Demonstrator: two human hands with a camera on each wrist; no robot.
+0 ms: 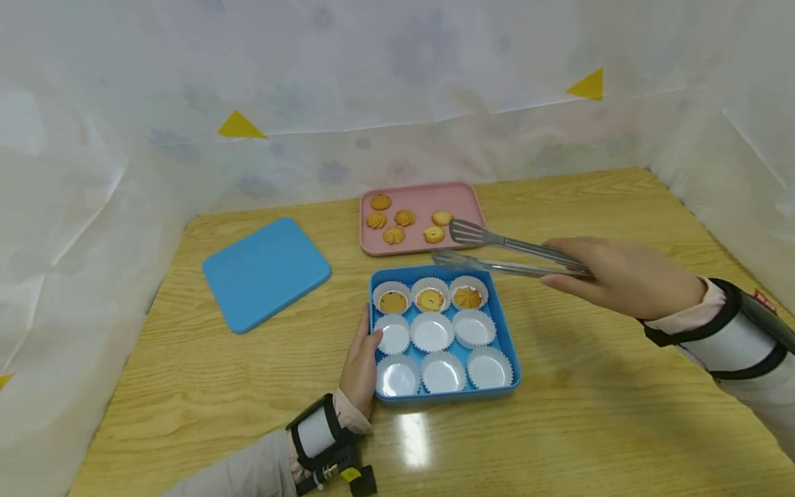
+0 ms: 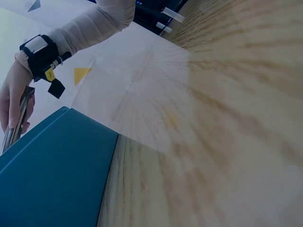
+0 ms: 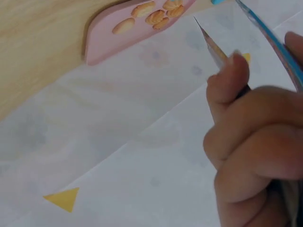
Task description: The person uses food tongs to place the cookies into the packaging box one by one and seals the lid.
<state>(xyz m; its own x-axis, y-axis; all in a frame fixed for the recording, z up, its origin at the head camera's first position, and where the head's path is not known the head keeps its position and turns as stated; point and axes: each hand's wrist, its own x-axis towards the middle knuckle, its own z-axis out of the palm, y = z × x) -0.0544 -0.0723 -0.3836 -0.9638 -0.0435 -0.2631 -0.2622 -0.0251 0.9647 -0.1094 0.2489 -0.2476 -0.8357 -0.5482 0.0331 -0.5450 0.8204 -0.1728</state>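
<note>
Right hand [image 1: 633,276] grips slotted metal tongs [image 1: 528,248], heads parted by the smooth pink tray [image 1: 417,198] of ridged and rounded cookies [image 1: 405,217]; left hand [image 1: 360,366], fingers straight, rests against the squarish blue box [image 1: 447,398]. Pleated white cups [image 1: 433,333] line it; the far three hold cookies.

Yellow triangles [image 1: 241,127] show on the pale floral sheeting [image 1: 373,62] behind the wood-grain table [image 1: 590,414].

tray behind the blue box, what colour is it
The tray is plain pink; it shows best in the head view.
</note>
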